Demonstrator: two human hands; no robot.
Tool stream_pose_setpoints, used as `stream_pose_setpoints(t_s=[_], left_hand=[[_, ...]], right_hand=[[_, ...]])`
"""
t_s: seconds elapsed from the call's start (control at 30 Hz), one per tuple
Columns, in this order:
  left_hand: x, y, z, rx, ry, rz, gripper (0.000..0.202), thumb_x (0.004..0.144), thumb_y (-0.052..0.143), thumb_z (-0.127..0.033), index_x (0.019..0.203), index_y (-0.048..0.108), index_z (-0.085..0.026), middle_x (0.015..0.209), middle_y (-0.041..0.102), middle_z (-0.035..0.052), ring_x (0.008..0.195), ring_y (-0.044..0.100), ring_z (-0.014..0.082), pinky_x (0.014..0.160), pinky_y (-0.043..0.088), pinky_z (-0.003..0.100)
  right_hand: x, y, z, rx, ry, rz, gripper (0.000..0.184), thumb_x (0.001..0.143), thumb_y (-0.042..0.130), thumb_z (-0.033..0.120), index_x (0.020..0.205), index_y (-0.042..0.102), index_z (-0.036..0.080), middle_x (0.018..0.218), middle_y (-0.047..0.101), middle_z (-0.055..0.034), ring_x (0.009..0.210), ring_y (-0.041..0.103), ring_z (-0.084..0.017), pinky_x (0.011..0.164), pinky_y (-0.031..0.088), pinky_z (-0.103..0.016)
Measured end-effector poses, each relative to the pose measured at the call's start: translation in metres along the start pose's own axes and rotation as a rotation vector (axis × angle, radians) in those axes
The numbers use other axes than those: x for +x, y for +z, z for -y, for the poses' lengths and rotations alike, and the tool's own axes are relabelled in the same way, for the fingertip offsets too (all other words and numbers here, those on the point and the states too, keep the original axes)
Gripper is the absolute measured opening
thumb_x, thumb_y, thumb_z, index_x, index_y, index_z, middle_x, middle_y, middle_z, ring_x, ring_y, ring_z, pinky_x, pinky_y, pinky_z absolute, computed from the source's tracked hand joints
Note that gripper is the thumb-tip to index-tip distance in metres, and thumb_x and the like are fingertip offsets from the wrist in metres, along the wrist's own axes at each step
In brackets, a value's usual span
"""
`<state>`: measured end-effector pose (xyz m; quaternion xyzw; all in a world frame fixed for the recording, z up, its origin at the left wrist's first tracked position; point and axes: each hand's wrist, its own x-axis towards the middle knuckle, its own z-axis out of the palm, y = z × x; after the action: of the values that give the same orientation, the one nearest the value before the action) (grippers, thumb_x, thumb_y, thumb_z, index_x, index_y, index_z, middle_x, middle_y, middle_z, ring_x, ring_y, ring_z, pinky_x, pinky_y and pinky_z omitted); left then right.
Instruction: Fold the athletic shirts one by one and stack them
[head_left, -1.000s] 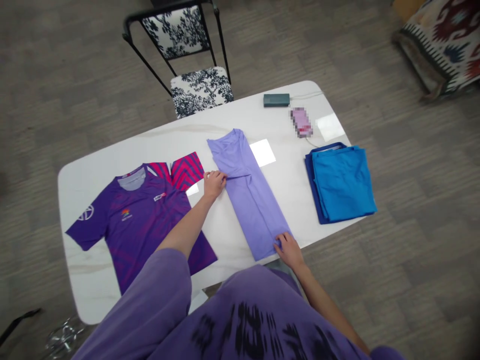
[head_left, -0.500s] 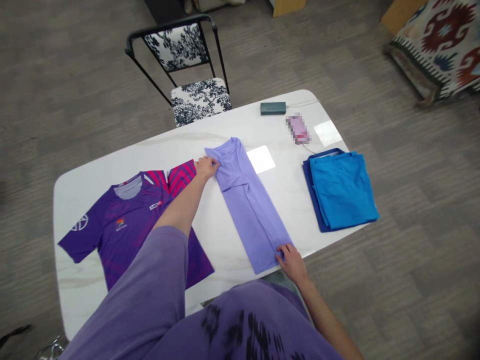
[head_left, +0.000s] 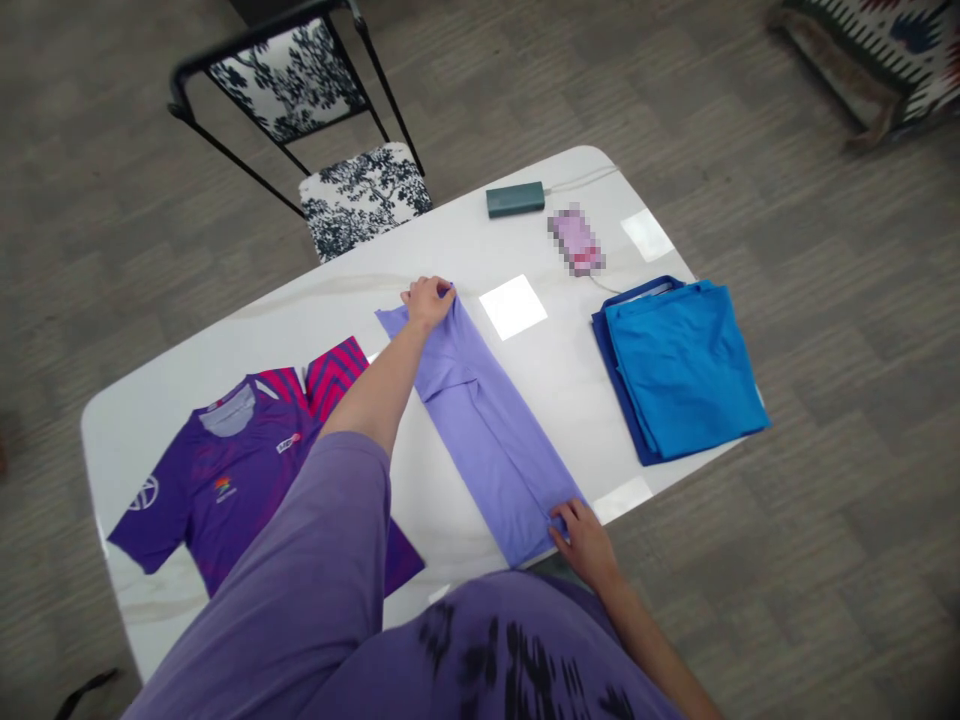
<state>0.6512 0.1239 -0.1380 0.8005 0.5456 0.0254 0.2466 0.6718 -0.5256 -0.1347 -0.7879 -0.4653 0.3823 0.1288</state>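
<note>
A lavender shirt [head_left: 487,420], folded into a long strip, lies slantwise on the white table. At its far end, near the neckline, my left hand [head_left: 430,302] pinches the upper right corner of the cloth. Its near end by the table's front edge is under my right hand [head_left: 585,542], whose curled fingers grip the right edge of the hem. To the left is a purple and pink sports jersey [head_left: 247,475], spread out face up with its collar at the far side. My left arm covers part of that jersey.
A folded blue cloth stack [head_left: 675,370] sits at the table's [head_left: 247,330] right end. Behind it are a blurred-out pink phone-like object [head_left: 576,240] and a dark green box [head_left: 515,199] with a cable. A patterned chair [head_left: 367,195] stands beyond the far edge.
My left hand has moved from the left side of the shirt's neckline to its right corner and pinches it there. My right hand stays at the hem. The view has shifted slightly.
</note>
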Motion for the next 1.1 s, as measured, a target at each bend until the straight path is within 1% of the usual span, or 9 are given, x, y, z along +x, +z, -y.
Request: stream_pose_setpoints(t_s=[0.2, 0.37, 0.53, 0.67, 0.73, 0.83, 0.97, 1.03, 1.1], left_hand=[[0.038, 0.029, -0.025, -0.005, -0.082, 0.024, 0.02, 0.102, 0.068, -0.032, 0.116, 0.079, -0.023, 0.12, 0.082, 0.0096, 0.125, 0.069, 0.0344, 0.125, 0.035, 0.058], [0.02, 0.032, -0.026, -0.022, -0.011, 0.038, 0.04, 0.114, 0.053, -0.045, 0.138, 0.079, -0.026, 0.156, 0.07, 0.0129, 0.148, 0.059, 0.0346, 0.133, 0.033, 0.062], [-0.079, 0.028, -0.009, -0.024, 0.246, -0.055, 0.067, 0.115, 0.05, -0.047, 0.179, 0.05, -0.028, 0.193, 0.027, 0.0119, 0.178, 0.023, 0.0378, 0.145, 0.012, 0.062], [-0.179, 0.046, 0.003, -0.048, 0.313, 0.072, 0.082, 0.112, 0.053, -0.06, 0.185, 0.041, -0.024, 0.196, 0.017, 0.0122, 0.183, 0.008, 0.038, 0.147, 0.004, 0.06], [-0.209, 0.056, 0.004, -0.034, 0.317, 0.15, 0.093, 0.107, 0.061, -0.068, 0.185, 0.04, -0.023, 0.196, 0.018, 0.0118, 0.183, 0.006, 0.0372, 0.148, 0.0, 0.056], [-0.22, 0.06, 0.0, -0.006, 0.296, 0.221, 0.11, 0.096, 0.074, -0.077, 0.185, 0.039, -0.023, 0.196, 0.016, 0.0136, 0.183, 0.002, 0.0405, 0.147, -0.004, 0.059], [-0.238, 0.04, -0.009, -0.023, 0.227, 0.161, 0.116, 0.092, 0.08, -0.077, 0.184, 0.039, -0.02, 0.196, 0.011, 0.0191, 0.182, -0.001, 0.0465, 0.144, -0.004, 0.064], [-0.28, 0.028, -0.012, -0.073, 0.071, 0.074, 0.104, 0.101, 0.071, -0.07, 0.185, 0.034, -0.019, 0.194, 0.016, 0.0216, 0.181, 0.006, 0.0423, 0.145, 0.002, 0.059], [-0.348, 0.021, -0.014, -0.148, -0.218, 0.038, 0.094, 0.107, 0.063, -0.063, 0.182, 0.031, -0.018, 0.188, 0.026, 0.0256, 0.178, 0.019, 0.0387, 0.143, 0.015, 0.054]], right_hand=[[0.007, 0.0, -0.001, 0.004, 0.023, -0.008, 0.009, 0.106, 0.067, 0.032, 0.115, 0.067, 0.033, 0.117, 0.068, -0.0037, 0.109, 0.071, -0.031, 0.1, 0.059, -0.047], [0.011, 0.003, -0.006, 0.012, 0.035, -0.011, 0.006, 0.107, 0.067, 0.035, 0.112, 0.068, 0.032, 0.116, 0.069, -0.003, 0.109, 0.071, -0.031, 0.099, 0.058, -0.046], [0.013, -0.002, -0.003, 0.023, 0.063, 0.029, 0.01, 0.112, 0.061, 0.037, 0.113, 0.07, 0.032, 0.118, 0.07, -0.0051, 0.112, 0.069, -0.033, 0.103, 0.057, -0.049], [0.013, -0.007, 0.002, 0.018, 0.076, 0.06, 0.011, 0.11, 0.061, 0.034, 0.112, 0.071, 0.033, 0.118, 0.069, -0.0062, 0.114, 0.068, -0.034, 0.106, 0.056, -0.05], [0.012, -0.01, 0.004, 0.016, 0.08, 0.08, 0.009, 0.108, 0.063, 0.034, 0.113, 0.071, 0.033, 0.12, 0.069, -0.0061, 0.117, 0.069, -0.034, 0.109, 0.056, -0.049], [0.01, -0.017, 0.008, 0.02, 0.077, 0.127, 0.011, 0.105, 0.067, 0.034, 0.115, 0.072, 0.035, 0.125, 0.07, -0.0063, 0.122, 0.07, -0.034, 0.112, 0.056, -0.049], [0.01, -0.045, 0.008, 0.033, 0.047, 0.226, 0.019, 0.102, 0.071, 0.039, 0.121, 0.073, 0.038, 0.128, 0.074, -0.0033, 0.122, 0.074, -0.031, 0.107, 0.057, -0.041], [0.01, -0.065, 0.006, 0.02, 0.071, 0.236, 0.025, 0.104, 0.065, 0.042, 0.129, 0.07, 0.039, 0.129, 0.075, -0.003, 0.117, 0.076, -0.029, 0.1, 0.058, -0.039], [0.011, -0.085, 0.003, -0.015, 0.129, 0.196, 0.032, 0.107, 0.056, 0.043, 0.137, 0.065, 0.035, 0.136, 0.072, -0.0078, 0.118, 0.076, -0.032, 0.097, 0.058, -0.042]])
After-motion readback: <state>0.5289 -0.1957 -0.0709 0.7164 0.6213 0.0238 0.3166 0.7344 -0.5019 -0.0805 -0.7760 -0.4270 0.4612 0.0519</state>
